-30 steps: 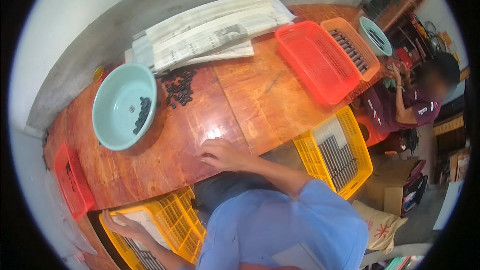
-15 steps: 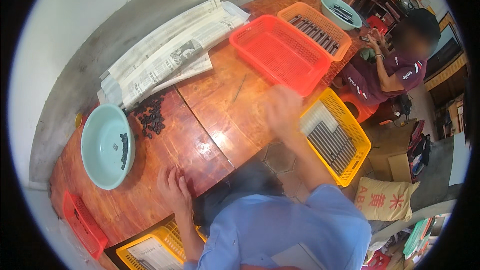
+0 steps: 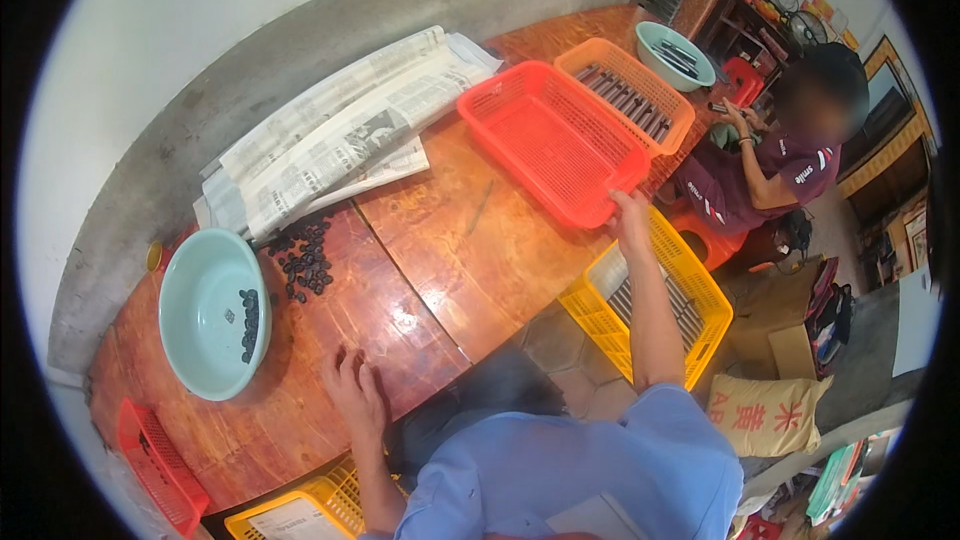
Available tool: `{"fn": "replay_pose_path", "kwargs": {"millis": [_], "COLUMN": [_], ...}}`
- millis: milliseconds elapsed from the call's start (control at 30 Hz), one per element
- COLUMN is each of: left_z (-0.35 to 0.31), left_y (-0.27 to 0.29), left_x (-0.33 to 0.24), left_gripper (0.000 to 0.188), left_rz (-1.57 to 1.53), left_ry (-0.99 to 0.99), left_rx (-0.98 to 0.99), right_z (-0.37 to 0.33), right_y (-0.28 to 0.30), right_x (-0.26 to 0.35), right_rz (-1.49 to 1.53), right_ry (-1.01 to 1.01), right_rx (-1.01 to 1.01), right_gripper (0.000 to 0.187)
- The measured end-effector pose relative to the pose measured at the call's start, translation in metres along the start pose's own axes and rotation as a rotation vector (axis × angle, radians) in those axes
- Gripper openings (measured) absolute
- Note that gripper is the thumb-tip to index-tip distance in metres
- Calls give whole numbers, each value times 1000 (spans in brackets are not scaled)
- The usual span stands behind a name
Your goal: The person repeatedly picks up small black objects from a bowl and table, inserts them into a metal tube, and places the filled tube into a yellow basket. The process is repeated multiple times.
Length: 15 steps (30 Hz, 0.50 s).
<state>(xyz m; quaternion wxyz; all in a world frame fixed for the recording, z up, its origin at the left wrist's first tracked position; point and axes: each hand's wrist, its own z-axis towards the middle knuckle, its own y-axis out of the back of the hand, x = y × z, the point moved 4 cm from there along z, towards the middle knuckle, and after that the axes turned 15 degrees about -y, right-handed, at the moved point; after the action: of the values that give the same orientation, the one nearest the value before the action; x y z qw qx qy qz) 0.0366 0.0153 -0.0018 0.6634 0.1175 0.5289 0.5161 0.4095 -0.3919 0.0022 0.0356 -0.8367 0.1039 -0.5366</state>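
Note:
My right hand (image 3: 630, 217) has its fingers closed on the near right corner of a red plastic basket (image 3: 535, 185), which looks bare inside. My left hand (image 3: 355, 388) lies on the wooden table near its front edge, fingers apart and holding nothing. Beyond that hand, small black disc-like pieces (image 3: 303, 258) lie loose in a cluster. A pale green basin (image 3: 205, 360) stands left of them with more black pieces along its inner side. Under my right forearm is a yellow basket (image 3: 712, 305) with rows of dark rods.
Newspapers (image 3: 330, 145) lie along the wall. An orange basket (image 3: 680, 130) of dark rods and another green basin (image 3: 650, 32) stand at the far right, near a seated person (image 3: 770, 150) holding a dark rod. A small red basket (image 3: 150, 450) and a yellow basket (image 3: 325, 490) are lower left.
My right hand has moved from above the table to the red basket's near right corner and taken hold of it. My left hand rests as before. The whole view has shifted slightly.

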Motion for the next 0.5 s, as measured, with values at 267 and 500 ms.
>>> {"fn": "replay_pose_path", "kwargs": {"millis": [267,500], "left_z": [2,1], "left_y": [4,5], "left_x": [-6,-4], "left_gripper": [23,22], "left_rz": [-14,-19], "left_ry": [26,14], "left_rx": [-25,-45], "right_z": [5,97], "right_y": [-68,-219], "right_x": [25,75], "right_rz": [461,743], "right_ry": [-68,-199], "right_rx": [291,452], "right_gripper": [40,32]}}
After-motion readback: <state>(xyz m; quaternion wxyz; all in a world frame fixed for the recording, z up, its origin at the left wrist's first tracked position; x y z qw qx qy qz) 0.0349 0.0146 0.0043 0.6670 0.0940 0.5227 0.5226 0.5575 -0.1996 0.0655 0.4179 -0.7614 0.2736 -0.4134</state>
